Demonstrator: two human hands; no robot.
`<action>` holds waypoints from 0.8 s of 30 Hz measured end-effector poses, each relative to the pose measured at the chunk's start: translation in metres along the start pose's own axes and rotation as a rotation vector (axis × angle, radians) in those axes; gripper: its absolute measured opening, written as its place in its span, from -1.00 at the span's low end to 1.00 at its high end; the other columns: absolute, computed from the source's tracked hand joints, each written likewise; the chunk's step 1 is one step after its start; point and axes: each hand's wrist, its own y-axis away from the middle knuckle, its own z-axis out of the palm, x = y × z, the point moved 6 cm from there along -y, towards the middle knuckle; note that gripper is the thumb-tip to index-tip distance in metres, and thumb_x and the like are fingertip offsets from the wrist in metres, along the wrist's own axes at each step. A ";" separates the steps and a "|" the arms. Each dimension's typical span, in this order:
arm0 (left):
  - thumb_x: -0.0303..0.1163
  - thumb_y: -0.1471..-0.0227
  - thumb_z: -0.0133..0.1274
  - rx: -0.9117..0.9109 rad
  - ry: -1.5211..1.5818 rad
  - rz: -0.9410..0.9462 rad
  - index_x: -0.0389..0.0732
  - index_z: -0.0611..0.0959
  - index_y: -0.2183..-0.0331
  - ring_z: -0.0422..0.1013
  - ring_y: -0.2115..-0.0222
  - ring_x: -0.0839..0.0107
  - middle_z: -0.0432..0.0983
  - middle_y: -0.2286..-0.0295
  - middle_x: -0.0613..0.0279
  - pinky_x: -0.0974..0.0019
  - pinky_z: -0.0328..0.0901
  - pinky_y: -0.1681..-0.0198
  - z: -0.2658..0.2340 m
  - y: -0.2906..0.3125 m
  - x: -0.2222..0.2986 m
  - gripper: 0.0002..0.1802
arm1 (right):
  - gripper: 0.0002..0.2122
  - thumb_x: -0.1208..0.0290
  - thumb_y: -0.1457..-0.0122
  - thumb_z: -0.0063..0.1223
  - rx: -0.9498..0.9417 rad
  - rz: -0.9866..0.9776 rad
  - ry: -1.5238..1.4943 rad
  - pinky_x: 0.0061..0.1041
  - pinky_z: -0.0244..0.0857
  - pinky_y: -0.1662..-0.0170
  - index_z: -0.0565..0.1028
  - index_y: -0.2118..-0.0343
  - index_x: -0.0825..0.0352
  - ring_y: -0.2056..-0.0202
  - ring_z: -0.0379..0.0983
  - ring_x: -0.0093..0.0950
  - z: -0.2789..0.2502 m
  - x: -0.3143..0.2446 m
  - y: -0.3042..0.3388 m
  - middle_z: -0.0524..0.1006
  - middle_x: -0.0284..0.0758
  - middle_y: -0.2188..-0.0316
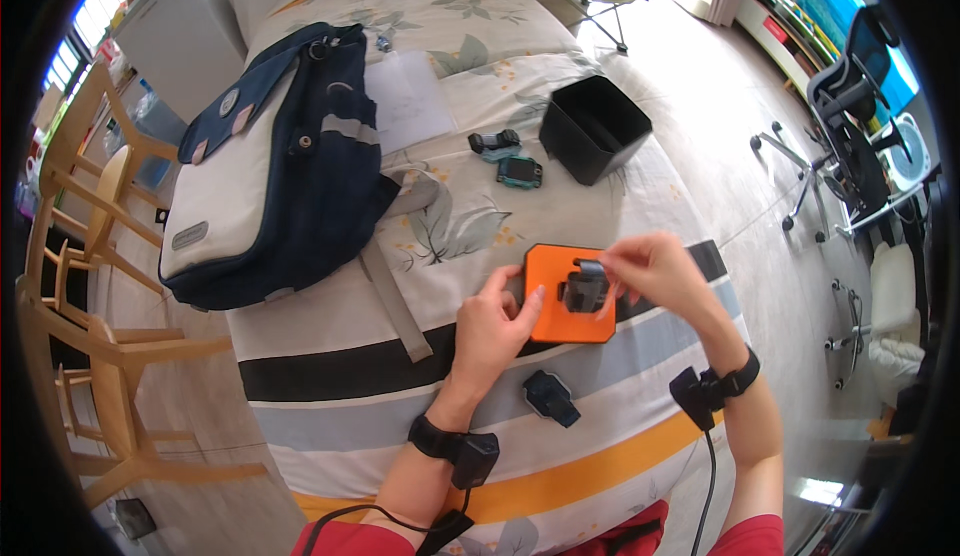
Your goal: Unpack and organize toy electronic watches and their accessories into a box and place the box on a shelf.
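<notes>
An orange square box insert (545, 321) with a black rim lies on the cloth in front of me. On it sits a black watch (583, 291), its band raised at the far side. My left hand (492, 321) grips the insert's left edge, thumb on top. My right hand (645, 271) is closed in a pinch at the watch's right side, by the band; the fingers partly hide what they hold. Nearer to me lies a dark watch (550, 398). Beyond the insert is a teal and black watch (519, 172), with its dark band (495, 142) beside it.
A black open box (595, 131) stands beyond the insert to the right. To the left lies a navy and cream backpack (270, 176), its grey strap (395, 301) reaching toward my left hand. White paper (408, 101) lies behind it. Wooden chairs (120, 386) stand left, an office chair (850, 106) right.
</notes>
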 end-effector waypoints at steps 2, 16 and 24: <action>-0.29 0.00 0.15 0.003 0.003 -0.008 -0.38 0.53 0.17 0.15 0.75 0.68 0.30 0.81 0.34 0.48 0.06 0.67 0.000 0.001 0.000 -0.59 | -0.84 0.47 -0.10 0.07 0.055 -0.095 0.103 -0.62 0.36 0.49 0.56 0.38 0.50 0.56 0.50 -0.55 -0.010 -0.026 -0.022 0.58 -0.25 0.59; -0.27 0.01 0.15 -0.031 0.053 -0.037 -0.37 0.51 0.17 0.22 0.77 0.64 0.35 0.80 0.28 0.45 0.10 0.68 -0.002 -0.004 -0.007 -0.58 | -0.63 0.19 0.08 0.26 0.039 -0.292 0.858 -0.36 0.40 0.27 0.51 0.35 0.44 0.32 0.50 -0.22 0.039 -0.050 -0.129 0.51 -0.08 0.37; -0.27 0.00 0.15 -0.044 0.058 -0.055 -0.36 0.51 0.17 0.17 0.75 0.69 0.33 0.80 0.35 0.49 0.07 0.66 -0.002 -0.004 -0.011 -0.59 | -0.74 0.34 -0.01 0.21 0.015 -0.007 0.262 -0.55 0.41 0.40 0.54 0.35 0.46 0.43 0.54 -0.51 0.011 -0.045 -0.074 0.53 -0.21 0.57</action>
